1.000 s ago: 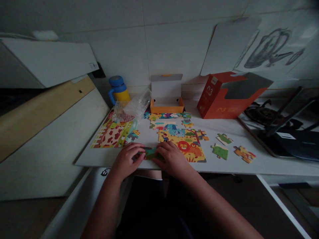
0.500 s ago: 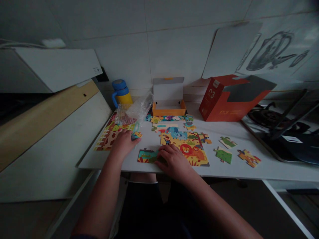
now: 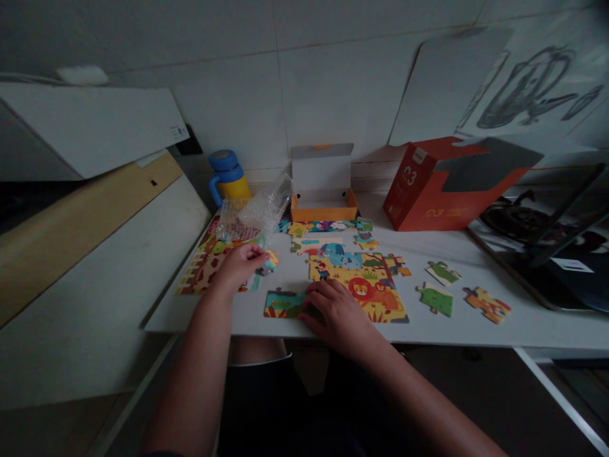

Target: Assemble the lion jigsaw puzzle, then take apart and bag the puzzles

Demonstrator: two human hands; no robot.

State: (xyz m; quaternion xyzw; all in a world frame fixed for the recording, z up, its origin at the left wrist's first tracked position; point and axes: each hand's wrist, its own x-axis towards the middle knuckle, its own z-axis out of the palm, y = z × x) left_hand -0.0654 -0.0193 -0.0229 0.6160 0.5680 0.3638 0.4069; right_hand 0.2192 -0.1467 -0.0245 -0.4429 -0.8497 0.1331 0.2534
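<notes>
My left hand [image 3: 239,264] is closed in a pinch on a small colourful puzzle piece [image 3: 269,261], lifted just above the spotted puzzle sheet [image 3: 202,270]. My right hand [image 3: 335,306] lies with fingers flat on the right end of a joined green-and-blue puzzle section [image 3: 281,303] near the table's front edge. Right of that hand sits the assembled puzzle [image 3: 364,278] with a lion and a blue elephant.
Three loose pieces [image 3: 435,298] [image 3: 443,272] [image 3: 487,303] lie to the right. A clear plastic bag [image 3: 259,209], a blue-and-yellow cup [image 3: 229,174], an open orange box [image 3: 324,192] and a red carton [image 3: 447,187] stand at the back. A black stove [image 3: 547,254] is far right.
My left hand left the green-and-blue section, reached left and back, and took up a small piece. My right hand stayed on the section.
</notes>
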